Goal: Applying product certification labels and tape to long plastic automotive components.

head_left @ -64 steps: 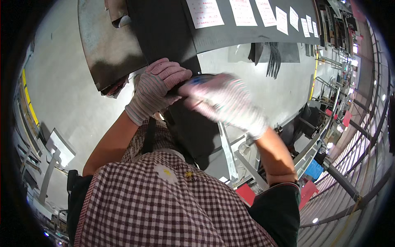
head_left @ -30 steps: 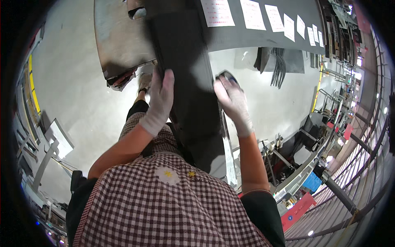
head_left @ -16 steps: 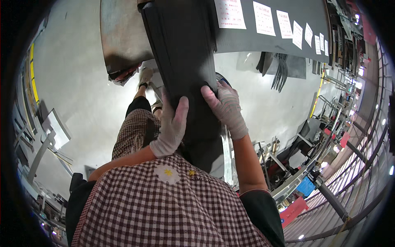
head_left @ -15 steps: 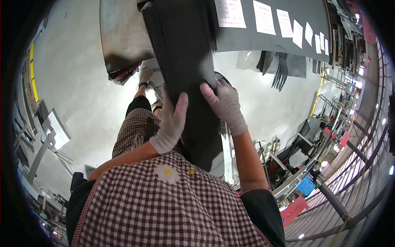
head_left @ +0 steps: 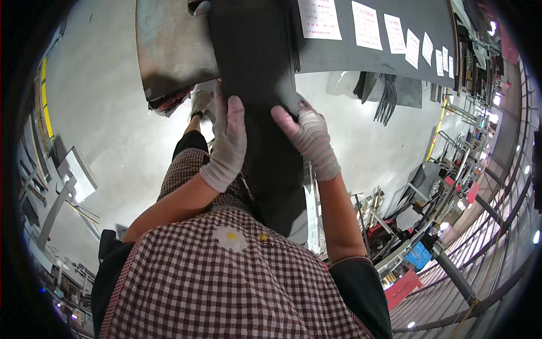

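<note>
Grey floor (head_left: pixel 367 155) spreads to both sides of me. Across the far right runs a dark counter (head_left: pixel 339 59), and nearest of all is my brown-and-white checked apron (head_left: pixel 226 282). Straight ahead, between my hands, lies a long stack of black sheets (head_left: pixel 257 68), its near end by the apron, its layers showing along the right edge farther off. Just left of its far part is a brown-stained panel (head_left: pixel 175 45). To the right, just this side of the counter, is a bundle of thin black strips (head_left: pixel 387 99). My gloved left hand (head_left: pixel 228 138) stands along the stack's left edge, thumb and fingers extended and apart. My gloved right hand (head_left: pixel 314 140) lays its thumb on top; its fingers pass the right edge, so I cannot tell how firmly they close. White paper slips (head_left: pixel 319 20) lie in a row on the counter.
</note>
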`<state>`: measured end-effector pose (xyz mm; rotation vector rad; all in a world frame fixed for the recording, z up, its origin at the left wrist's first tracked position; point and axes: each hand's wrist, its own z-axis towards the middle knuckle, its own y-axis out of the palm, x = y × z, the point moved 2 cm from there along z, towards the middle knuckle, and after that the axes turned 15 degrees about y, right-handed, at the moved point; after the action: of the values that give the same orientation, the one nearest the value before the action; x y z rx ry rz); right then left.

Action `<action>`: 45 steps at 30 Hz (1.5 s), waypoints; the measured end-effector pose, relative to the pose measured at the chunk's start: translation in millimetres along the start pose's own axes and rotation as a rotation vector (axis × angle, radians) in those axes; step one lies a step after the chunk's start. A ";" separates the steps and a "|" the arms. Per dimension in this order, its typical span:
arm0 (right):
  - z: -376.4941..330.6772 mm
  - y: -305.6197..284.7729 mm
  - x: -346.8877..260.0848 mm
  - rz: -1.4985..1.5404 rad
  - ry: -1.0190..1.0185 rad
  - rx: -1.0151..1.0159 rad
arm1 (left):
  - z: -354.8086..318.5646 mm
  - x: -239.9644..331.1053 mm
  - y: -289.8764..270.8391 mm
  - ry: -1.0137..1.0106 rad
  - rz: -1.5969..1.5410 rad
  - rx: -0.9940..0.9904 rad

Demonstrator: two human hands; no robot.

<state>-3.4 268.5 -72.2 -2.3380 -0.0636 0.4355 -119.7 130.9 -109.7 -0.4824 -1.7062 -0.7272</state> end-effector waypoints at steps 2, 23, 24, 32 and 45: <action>-9.2 1.6 -3.8 0.083 -0.063 -0.068 | -7.9 3.9 4.7 -0.020 -0.042 0.130; 12.2 -12.5 4.3 -0.092 -0.046 0.015 | 42.4 20.7 11.7 -0.126 0.041 0.045; 13.1 -11.8 6.3 -0.093 -0.047 0.015 | 46.7 20.2 11.4 -0.156 0.070 0.040; -27.0 -87.5 27.5 0.380 -0.224 0.086 | 29.0 26.2 -45.1 -0.172 0.209 -0.020; -47.4 -82.8 -74.8 -0.130 -0.610 0.077 | -5.6 54.4 -87.2 -0.375 -0.101 -0.046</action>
<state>-51.6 283.7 38.1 -2.0343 -0.4749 1.0469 -186.9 60.9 -75.2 -0.5960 -2.0794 -0.7858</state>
